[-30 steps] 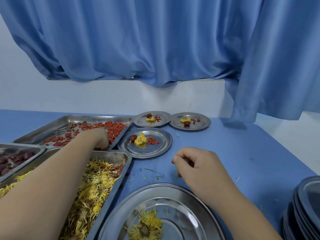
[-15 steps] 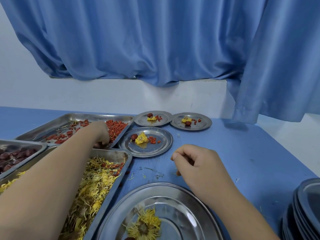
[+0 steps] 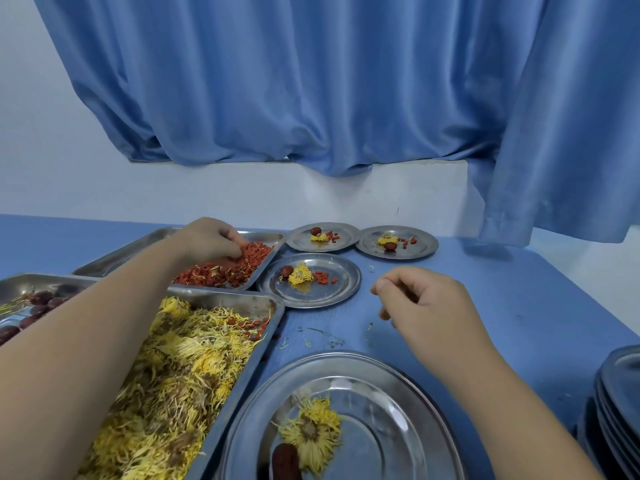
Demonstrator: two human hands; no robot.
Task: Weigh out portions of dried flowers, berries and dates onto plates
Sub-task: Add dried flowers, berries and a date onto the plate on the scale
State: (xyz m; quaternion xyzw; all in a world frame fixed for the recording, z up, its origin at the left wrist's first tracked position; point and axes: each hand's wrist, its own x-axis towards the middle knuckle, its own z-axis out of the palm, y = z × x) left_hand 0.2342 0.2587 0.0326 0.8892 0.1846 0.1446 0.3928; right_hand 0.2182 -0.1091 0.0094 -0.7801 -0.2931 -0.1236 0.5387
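Note:
My left hand [image 3: 211, 241] reaches into the far steel tray [image 3: 114, 261] and its curled fingertips pinch red berries [image 3: 239, 265] from the heap. Over the blue table, right of the middle plate, my right hand [image 3: 426, 306] hovers with loosely curled fingers; nothing plainly shows in it. The near plate [image 3: 391, 403] holds one yellow dried flower [image 3: 311, 433] and a dark red date [image 3: 285, 462]. Three small plates, at the middle [image 3: 332, 292], far left [image 3: 301, 242] and far right [image 3: 422, 251], each carry a flower, a date and some berries.
A tray of yellow dried flowers [image 3: 194, 362] lies under my left forearm, with a tray of dates [image 3: 34, 306] at the left edge. A stack of empty steel plates [image 3: 616, 410] stands at the right edge. Blue curtains hang over the wall behind the table.
My left hand has moved farther into the berry tray and dug its fingers into the heap. My right hand has stayed nearly in place.

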